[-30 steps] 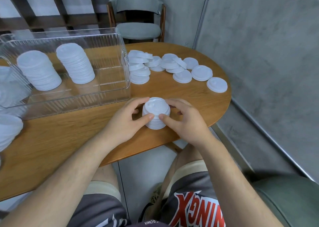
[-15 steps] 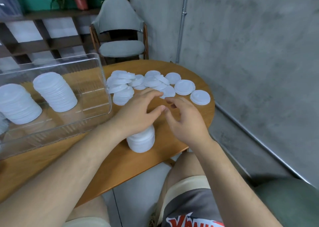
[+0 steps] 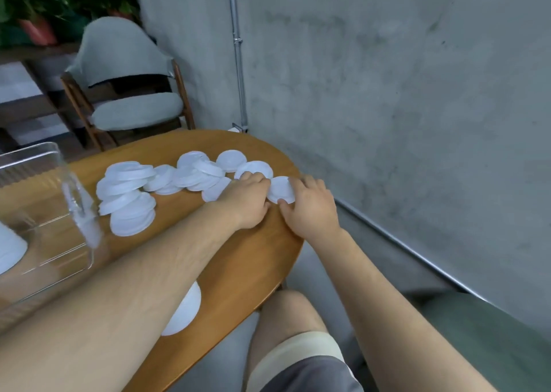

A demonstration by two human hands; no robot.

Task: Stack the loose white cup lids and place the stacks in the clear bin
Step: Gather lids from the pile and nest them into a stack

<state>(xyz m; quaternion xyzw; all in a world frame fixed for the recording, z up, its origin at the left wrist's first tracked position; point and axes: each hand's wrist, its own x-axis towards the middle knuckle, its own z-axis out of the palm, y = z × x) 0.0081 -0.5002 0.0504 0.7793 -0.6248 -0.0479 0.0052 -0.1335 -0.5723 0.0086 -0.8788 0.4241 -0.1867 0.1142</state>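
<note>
Nearest: a short stack of lids (image 3: 186,308) stands on the tabletop (image 3: 238,272) close to its near edge. It is mostly hidden under the left forearm and is not in the bin.

Mid: both hands are close together at the right end of the tabletop.
- The right hand (image 3: 310,209) has its thumb at the near rim and its fingers over the far rim of a single white cup lid (image 3: 280,190), pinching it.
- The left hand (image 3: 250,200) is just beside it, knuckles up, fingers curled down at that lid's left rim and onto a neighbouring lid (image 3: 255,168). Its fingertips are hidden, so I cannot tell whether it grips anything.

Beyond and to the left: loose lids (image 3: 179,177) lie in an overlapping scatter from the hands toward the bin, some flat, some tilted on each other. A small heap (image 3: 131,212) sits just beside the bin wall.

Left edge: only the right end of the clear bin (image 3: 32,152) is in view. Part of one binned stack (image 3: 9,248) shows through its wall.

Far: a grey padded chair (image 3: 131,93), a concrete wall with a metal pipe (image 3: 238,48), and potted plants (image 3: 29,4).

Progress (judgement): the task is partway done. At least one stack is binned and one short stack waits on the tabletop. A good number of lids are unstacked, and collection appears to be starting from the right end.
</note>
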